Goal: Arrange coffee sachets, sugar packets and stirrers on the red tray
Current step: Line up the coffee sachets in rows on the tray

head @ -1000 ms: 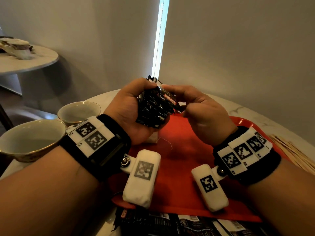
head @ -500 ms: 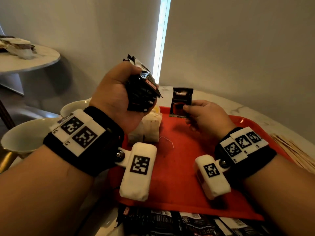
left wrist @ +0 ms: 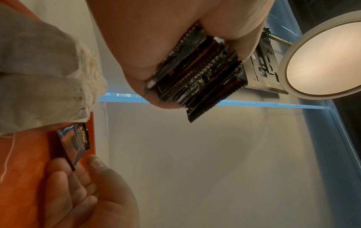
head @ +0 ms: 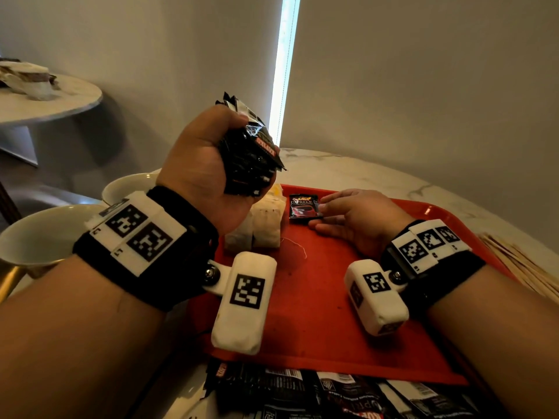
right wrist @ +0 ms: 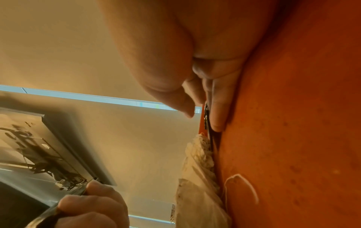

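Note:
My left hand [head: 205, 164] is raised over the far left of the red tray [head: 317, 313] and grips a thick stack of black coffee sachets [head: 248, 158], seen end-on in the left wrist view [left wrist: 195, 74]. A single black sachet [head: 303, 206] lies near the tray's far edge, its right side tilted up on the straight fingers of my right hand [head: 348, 216]. The thumb [left wrist: 95, 162] is a little off it. The same sachet [right wrist: 206, 117] shows edge-on in the right wrist view. White paper bags [head: 266, 225] with a loose thread sit just left of it.
More black sachets [head: 332, 391] lie on the marble table in front of the tray. Wooden stirrers [head: 520, 261] lie right of the tray. Two white cups [head: 39, 234] [head: 130, 186] stand to the left. A round side table [head: 45, 101] is far left.
My right hand drew one sachet off the stack and lowered it onto the tray's far part. The left hand rose with the stack, then held still.

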Demonstrator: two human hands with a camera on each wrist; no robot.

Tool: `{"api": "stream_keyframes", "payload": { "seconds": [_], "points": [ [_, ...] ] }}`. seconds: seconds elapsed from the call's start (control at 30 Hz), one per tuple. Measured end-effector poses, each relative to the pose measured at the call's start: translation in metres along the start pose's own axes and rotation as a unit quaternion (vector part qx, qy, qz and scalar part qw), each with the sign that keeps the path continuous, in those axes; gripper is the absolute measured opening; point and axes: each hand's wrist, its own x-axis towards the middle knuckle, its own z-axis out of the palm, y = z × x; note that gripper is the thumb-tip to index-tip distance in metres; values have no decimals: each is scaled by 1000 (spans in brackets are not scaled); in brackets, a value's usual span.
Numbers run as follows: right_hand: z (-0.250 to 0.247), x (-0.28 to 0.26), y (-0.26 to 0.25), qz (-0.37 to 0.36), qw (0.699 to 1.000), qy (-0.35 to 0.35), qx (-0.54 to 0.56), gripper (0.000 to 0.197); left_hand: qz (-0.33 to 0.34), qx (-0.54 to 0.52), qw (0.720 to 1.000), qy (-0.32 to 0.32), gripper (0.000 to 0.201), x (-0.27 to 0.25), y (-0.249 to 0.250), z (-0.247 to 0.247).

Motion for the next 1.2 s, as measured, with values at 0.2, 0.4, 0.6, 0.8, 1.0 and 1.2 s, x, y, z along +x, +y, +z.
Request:
{"api": "stream_keyframes", "payload": {
  "seconds": [0.2,0.4,0.6,0.8,1.0,1.2],
  "points": [
    [4,1,2,-23,999,-19,-29,19,0,-1,1000,-3,57,0,-3,0],
    [3,1,3,-31,997,-28,-58,23,-8,-7,1000,-15,60,-1,-5,2],
    [4,3,3,-34,997,-27,-62,23,-17,-3,1000,-19,57,1,-7,0],
    [2,4,4,-61,998,-6,-31,24,-37,-1,999,-38,56,-1,-10,-1],
    [-4,-10,-13,-300,950,-59,-65,40,-63,7,994,-88,55,-2,-17,-1],
    [1,-21,-24,-390,900,-173,-94,50,-53,4,991,-119,21,-4,-19,2]
  ]
}}
